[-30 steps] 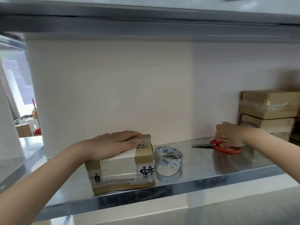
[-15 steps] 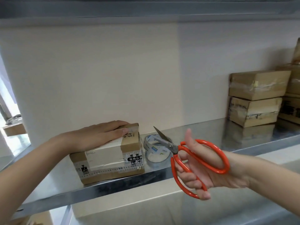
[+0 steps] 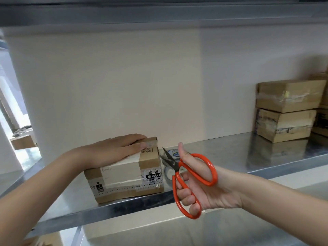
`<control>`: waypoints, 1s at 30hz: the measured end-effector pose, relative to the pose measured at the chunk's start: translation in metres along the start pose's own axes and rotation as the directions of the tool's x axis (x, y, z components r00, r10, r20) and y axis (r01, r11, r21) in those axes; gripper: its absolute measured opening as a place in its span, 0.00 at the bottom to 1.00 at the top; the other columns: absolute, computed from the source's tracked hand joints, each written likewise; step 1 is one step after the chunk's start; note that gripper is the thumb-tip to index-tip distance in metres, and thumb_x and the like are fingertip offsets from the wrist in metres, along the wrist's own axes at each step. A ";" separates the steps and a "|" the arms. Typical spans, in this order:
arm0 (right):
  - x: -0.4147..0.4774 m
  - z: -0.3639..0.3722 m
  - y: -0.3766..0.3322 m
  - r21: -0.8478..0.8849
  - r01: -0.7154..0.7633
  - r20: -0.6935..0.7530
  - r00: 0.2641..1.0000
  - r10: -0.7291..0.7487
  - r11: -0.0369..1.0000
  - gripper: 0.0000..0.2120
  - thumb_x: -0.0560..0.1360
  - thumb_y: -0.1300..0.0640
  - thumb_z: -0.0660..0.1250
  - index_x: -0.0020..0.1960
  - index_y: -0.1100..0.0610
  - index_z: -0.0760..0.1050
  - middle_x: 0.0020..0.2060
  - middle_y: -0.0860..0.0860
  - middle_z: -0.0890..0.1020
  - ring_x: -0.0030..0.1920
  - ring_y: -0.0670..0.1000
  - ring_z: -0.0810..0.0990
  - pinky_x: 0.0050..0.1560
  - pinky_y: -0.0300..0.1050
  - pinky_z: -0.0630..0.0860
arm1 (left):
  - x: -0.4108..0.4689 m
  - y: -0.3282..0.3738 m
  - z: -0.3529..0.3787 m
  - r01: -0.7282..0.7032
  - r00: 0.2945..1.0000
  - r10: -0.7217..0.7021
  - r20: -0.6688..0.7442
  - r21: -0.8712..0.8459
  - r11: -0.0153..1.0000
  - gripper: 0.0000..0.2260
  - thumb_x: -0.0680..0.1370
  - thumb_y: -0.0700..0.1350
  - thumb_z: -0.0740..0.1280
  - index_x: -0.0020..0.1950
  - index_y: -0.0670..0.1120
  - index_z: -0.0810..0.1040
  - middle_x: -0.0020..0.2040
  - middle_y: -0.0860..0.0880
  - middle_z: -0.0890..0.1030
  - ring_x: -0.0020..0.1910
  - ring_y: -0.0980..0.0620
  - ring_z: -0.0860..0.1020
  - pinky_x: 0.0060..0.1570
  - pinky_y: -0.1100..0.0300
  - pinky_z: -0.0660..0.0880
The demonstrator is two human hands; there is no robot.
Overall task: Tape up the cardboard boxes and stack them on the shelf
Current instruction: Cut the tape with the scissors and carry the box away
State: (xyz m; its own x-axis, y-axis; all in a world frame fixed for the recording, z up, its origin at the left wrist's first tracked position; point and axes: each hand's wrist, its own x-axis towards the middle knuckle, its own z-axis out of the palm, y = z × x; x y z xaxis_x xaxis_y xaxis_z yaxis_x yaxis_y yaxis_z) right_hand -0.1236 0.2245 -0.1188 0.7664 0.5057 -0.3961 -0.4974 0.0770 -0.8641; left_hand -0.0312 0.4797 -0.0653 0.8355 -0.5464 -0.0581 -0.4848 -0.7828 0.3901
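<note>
The shelf (image 3: 221, 157) is smooth, reflective metal. The box (image 3: 150, 162) at 7 o'clock is matt brown cardboard under glossy tape (image 3: 147, 144) and a paper label (image 3: 122, 168). The scissors (image 3: 177, 166) have glossy orange handles (plastic, seemingly) and dull grey metal blades.

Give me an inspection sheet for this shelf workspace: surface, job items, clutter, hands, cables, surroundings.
Surface: metal shelf, shiny, carrying the boxes and tape.
Job's things: cardboard box near the front edge, already carrying tape; tape roll right of it, partly hidden; scissors, blades slightly apart; two stacked boxes at right.
Clutter: nothing seen.
Hands: left hand lies flat on the cardboard box; right hand grips the scissors' orange handles.
Cables: nothing seen.
Surroundings: pale wall behind; upper shelf overhead.
</note>
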 end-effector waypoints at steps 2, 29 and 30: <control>-0.001 0.013 -0.012 -0.046 0.014 -0.004 1.000 -0.014 0.999 0.36 0.65 0.20 0.61 0.34 0.55 0.63 0.32 0.52 0.65 0.30 0.48 0.65 0.28 0.39 0.71 | 0.001 -0.001 0.000 -0.007 1.000 0.007 -0.006 0.002 1.000 0.23 0.78 0.73 0.49 0.70 0.70 0.65 0.65 0.73 0.71 0.66 0.68 0.69 0.72 0.52 0.64; -0.010 -0.093 -0.032 -0.779 -0.621 -0.450 0.653 -0.609 -0.090 0.18 0.79 0.40 0.59 0.51 0.54 0.76 0.49 0.50 0.77 0.51 0.49 0.75 0.47 0.43 0.74 | -0.023 -0.001 -0.005 0.087 0.996 -0.087 -0.009 0.007 0.996 0.22 0.81 0.68 0.50 0.73 0.65 0.65 0.67 0.65 0.72 0.65 0.61 0.71 0.70 0.53 0.65; -0.006 -0.088 -0.032 -0.758 -0.632 -0.405 0.648 -0.645 -0.158 0.18 0.79 0.40 0.58 0.50 0.53 0.76 0.50 0.50 0.74 0.54 0.50 0.72 0.49 0.43 0.74 | -0.024 0.000 -0.005 0.089 0.996 -0.088 -0.010 0.012 0.996 0.22 0.81 0.67 0.50 0.73 0.64 0.64 0.67 0.65 0.72 0.65 0.60 0.71 0.70 0.53 0.65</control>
State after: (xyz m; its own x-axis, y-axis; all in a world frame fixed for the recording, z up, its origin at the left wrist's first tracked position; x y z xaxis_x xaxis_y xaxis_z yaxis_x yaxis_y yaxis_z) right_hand -0.0763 0.1431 -0.1159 0.9820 -0.0706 0.1751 -0.0977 -0.9836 0.1514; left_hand -0.0500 0.4942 -0.0595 0.8777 -0.4720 -0.0829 -0.4120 -0.8315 0.3726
